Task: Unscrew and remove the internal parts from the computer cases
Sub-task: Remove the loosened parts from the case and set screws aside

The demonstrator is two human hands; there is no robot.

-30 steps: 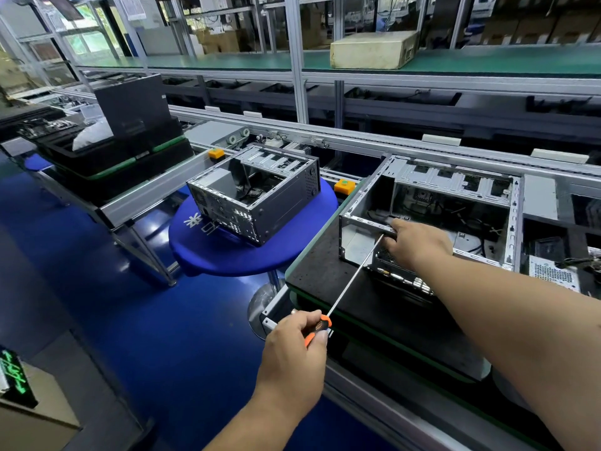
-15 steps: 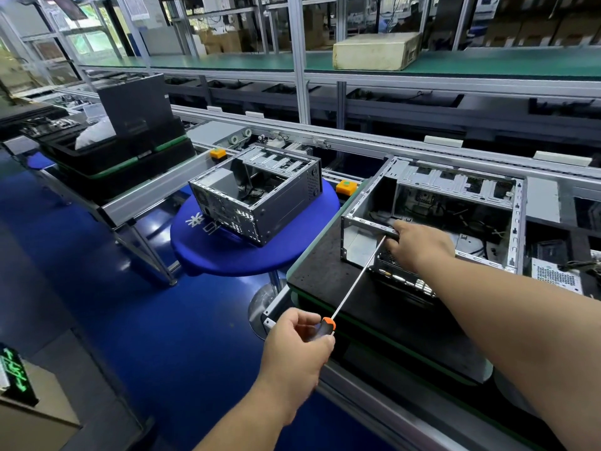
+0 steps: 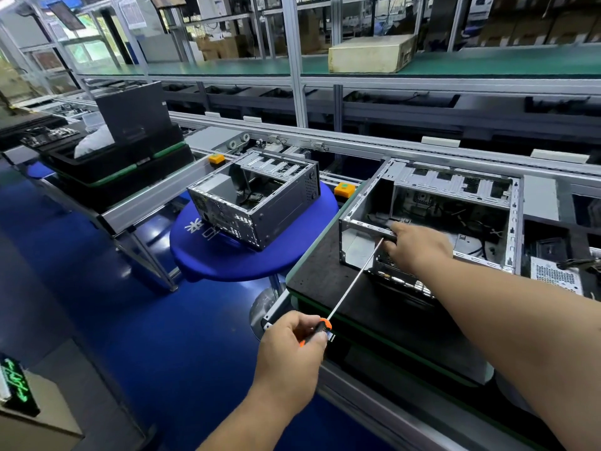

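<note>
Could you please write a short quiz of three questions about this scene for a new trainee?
1. Which hand holds the screwdriver?
2. True or false: the right hand rests on the nearer computer case.
3. The second case stands on: A) a black mat, B) a round blue table, C) the green shelf.

Key: 1. The left hand, at the orange handle. 2. True. 3. B.

Two open grey computer cases, apparently part-stripped; long screwdriver angled.
</note>
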